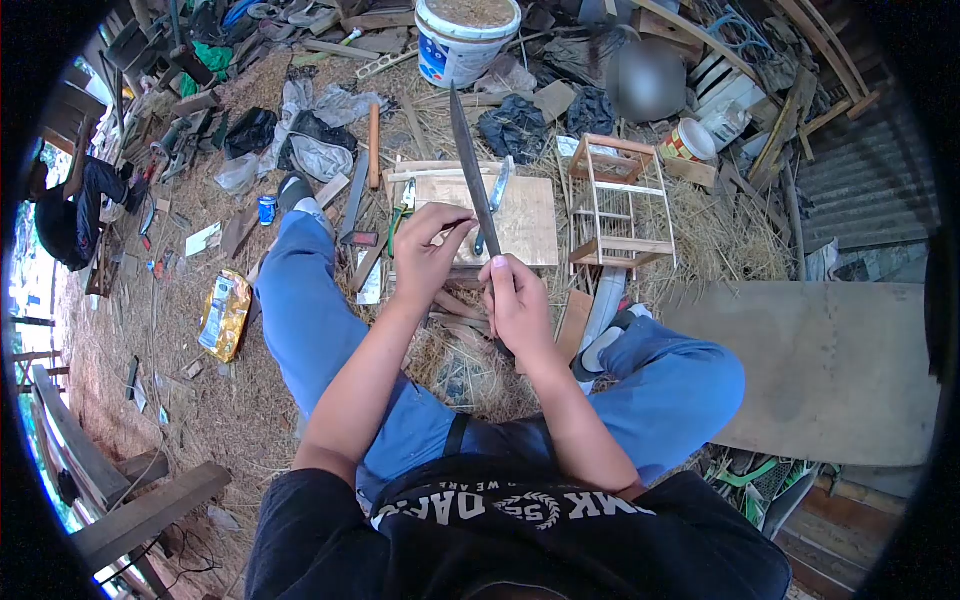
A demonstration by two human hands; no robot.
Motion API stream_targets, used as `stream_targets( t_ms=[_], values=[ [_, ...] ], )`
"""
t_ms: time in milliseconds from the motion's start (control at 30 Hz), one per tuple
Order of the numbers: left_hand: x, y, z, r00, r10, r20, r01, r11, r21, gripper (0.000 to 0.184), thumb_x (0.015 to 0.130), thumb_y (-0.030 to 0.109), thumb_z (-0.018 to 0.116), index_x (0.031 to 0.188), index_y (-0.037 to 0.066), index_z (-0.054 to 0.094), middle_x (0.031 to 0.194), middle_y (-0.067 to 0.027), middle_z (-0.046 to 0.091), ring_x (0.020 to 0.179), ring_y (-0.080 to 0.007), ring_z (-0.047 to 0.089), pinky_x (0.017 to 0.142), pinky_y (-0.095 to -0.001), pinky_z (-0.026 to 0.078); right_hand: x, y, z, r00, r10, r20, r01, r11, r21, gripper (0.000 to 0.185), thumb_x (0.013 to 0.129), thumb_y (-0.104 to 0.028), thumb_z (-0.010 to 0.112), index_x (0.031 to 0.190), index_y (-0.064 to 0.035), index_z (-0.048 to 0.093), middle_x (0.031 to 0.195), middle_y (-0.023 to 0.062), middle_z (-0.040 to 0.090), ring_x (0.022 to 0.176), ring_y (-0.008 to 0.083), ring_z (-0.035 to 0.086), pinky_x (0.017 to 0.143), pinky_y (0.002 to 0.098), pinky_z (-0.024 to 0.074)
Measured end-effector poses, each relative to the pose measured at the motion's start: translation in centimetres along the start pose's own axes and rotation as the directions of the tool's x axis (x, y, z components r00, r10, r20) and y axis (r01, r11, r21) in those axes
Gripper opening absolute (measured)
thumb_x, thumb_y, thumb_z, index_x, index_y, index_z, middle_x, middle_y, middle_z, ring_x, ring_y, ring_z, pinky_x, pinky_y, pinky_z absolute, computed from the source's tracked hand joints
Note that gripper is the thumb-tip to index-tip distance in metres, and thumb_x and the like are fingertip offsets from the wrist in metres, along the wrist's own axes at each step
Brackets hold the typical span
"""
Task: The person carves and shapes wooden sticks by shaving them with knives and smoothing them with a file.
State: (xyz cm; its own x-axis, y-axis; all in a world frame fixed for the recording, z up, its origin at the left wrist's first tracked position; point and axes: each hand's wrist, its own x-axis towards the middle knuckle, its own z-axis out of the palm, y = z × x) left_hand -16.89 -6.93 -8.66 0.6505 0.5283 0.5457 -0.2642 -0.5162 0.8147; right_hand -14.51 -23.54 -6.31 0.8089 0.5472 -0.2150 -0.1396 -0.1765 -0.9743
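My right hand (pixel 518 303) is closed around the handle end of a machete (pixel 468 155), its long dark blade pointing up and away from me. My left hand (pixel 428 252) is pinched beside the blade, fingertips close to its lower part; what they hold, if anything, is too small to make out. Beneath the blade lies a light wooden board (pixel 532 215). On it rests a knife (pixel 500 185), partly hidden by the machete. A green-handled tool (pixel 398 215) lies at the board's left edge.
A small wooden frame (pixel 632 245) stands right of the board. A white bucket (pixel 462 50) is ahead, a blue can (pixel 267 210) and a yellow bag (pixel 226 315) to the left. A plywood sheet (pixel 820 370) lies at right. Another person (pixel 75 215) sits far left.
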Motion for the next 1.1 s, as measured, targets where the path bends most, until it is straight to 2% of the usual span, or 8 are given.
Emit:
stream_targets(
  t_ms=[333, 400, 433, 500, 633, 700, 800, 1100],
  values=[
    [0.0, 0.1, -0.2, 1.0, -0.012, -0.004, 0.012, 1.0, -0.019, 0.014, 0.081, -0.006, 0.078, 0.095, -0.001, 0.075, 0.09, -0.0115, 0.073, 0.082, -0.0209, 0.071, 0.073, -0.0296, 0.056, 0.1, 0.0, 0.2, 1.0, -0.01, 0.007, 0.01, 1.0, -0.001, 0.037, 0.108, -0.033, 0.052, 0.088, -0.0037, 0.063, 0.059, 0.0019, 0.05, 0.057, 0.0093, 0.048, 0.056, 0.0305, 0.04],
    [-0.1, 0.0, -0.4, 0.999, -0.021, 0.033, 0.021, 1.0, -0.009, 0.013, 0.085, -0.006, 0.076, 0.098, -0.003, 0.074, 0.094, -0.0116, 0.072, 0.087, -0.0188, 0.07, 0.077, -0.0282, 0.057, 0.3, 0.5, 0.4, 0.993, -0.113, 0.044, 0.114, 0.993, -0.02, 0.042, 0.111, -0.041, 0.043, 0.093, -0.0052, 0.057, 0.057, -0.0024, 0.046, 0.041, 0.006, 0.04, 0.039, 0.0247, 0.0343],
    [-0.1, 0.1, -0.4, 0.999, -0.021, 0.033, 0.021, 1.0, -0.009, 0.013, 0.085, -0.006, 0.076, 0.098, -0.003, 0.074, 0.094, -0.0116, 0.072, 0.087, -0.0188, 0.07, 0.077, -0.0282, 0.057, 0.2, 0.4, 0.3, 0.993, -0.113, 0.044, 0.114, 0.993, -0.019, 0.042, 0.111, -0.041, 0.043, 0.093, -0.0052, 0.057, 0.057, -0.0024, 0.046, 0.041, 0.006, 0.04, 0.039, 0.0247, 0.0343],
    [-0.1, 0.2, -0.4, 0.999, -0.042, 0.028, 0.042, 0.999, -0.03, 0.013, 0.085, -0.006, 0.076, 0.097, -0.003, 0.074, 0.094, -0.0115, 0.072, 0.087, -0.0188, 0.07, 0.077, -0.0282, 0.057, 0.1, 0.1, 0.2, 0.999, -0.049, -0.001, 0.049, 0.998, -0.032, 0.036, 0.107, -0.031, 0.052, 0.088, -0.0031, 0.062, 0.059, 0.0033, 0.051, 0.057, 0.01, 0.049, 0.057, 0.0312, 0.041],
    [-0.1, 0.3, -0.4, 0.999, -0.041, 0.029, 0.042, 0.999, -0.022, 0.013, 0.085, -0.006, 0.075, 0.098, -0.003, 0.074, 0.095, -0.0113, 0.072, 0.087, -0.0186, 0.07, 0.078, -0.0281, 0.057, 0.1, 0.4, 0.2, 0.999, -0.033, 0.0, 0.033, 0.999, -0.033, 0.036, 0.107, -0.032, 0.052, 0.088, -0.0032, 0.063, 0.06, 0.0036, 0.051, 0.057, 0.0104, 0.049, 0.057, 0.0313, 0.0416],
    [-0.1, 0.2, -0.4, 0.999, -0.036, 0.036, 0.036, 0.999, -0.015, 0.014, 0.084, -0.007, 0.075, 0.098, -0.003, 0.074, 0.095, -0.0114, 0.072, 0.088, -0.0186, 0.07, 0.078, -0.0281, 0.058, 0.3, 0.8, 0.4, 0.993, -0.109, 0.036, 0.11, 0.993, -0.036, 0.041, 0.111, -0.04, 0.045, 0.093, -0.0055, 0.058, 0.057, -0.0022, 0.046, 0.041, 0.0062, 0.041, 0.039, 0.0252, 0.0348],
    [-0.1, 0.0, -0.1, 0.999, -0.033, -0.015, 0.033, 0.999, -0.036, 0.016, 0.081, -0.006, 0.077, 0.096, -0.001, 0.075, 0.091, -0.0116, 0.072, 0.083, -0.0205, 0.071, 0.074, -0.0296, 0.056, 0.3, 0.7, 0.3, 0.991, -0.132, 0.032, 0.134, 0.989, -0.065, 0.04, 0.111, -0.038, 0.045, 0.092, -0.0052, 0.058, 0.057, -0.0024, 0.046, 0.041, 0.0061, 0.042, 0.039, 0.0255, 0.0351],
    [-0.2, 0.1, -0.1, 0.999, -0.031, -0.011, 0.03, 0.999, -0.033, 0.015, 0.081, -0.007, 0.077, 0.095, -0.001, 0.075, 0.09, -0.0115, 0.073, 0.083, -0.0211, 0.071, 0.074, -0.03, 0.055, 0.3, 0.5, 0.5, 0.988, -0.155, 0.003, 0.155, 0.983, -0.101, 0.038, 0.11, -0.036, 0.047, 0.092, -0.0051, 0.059, 0.056, -0.0024, 0.046, 0.042, 0.0059, 0.042, 0.04, 0.0257, 0.0347]
  ],
)
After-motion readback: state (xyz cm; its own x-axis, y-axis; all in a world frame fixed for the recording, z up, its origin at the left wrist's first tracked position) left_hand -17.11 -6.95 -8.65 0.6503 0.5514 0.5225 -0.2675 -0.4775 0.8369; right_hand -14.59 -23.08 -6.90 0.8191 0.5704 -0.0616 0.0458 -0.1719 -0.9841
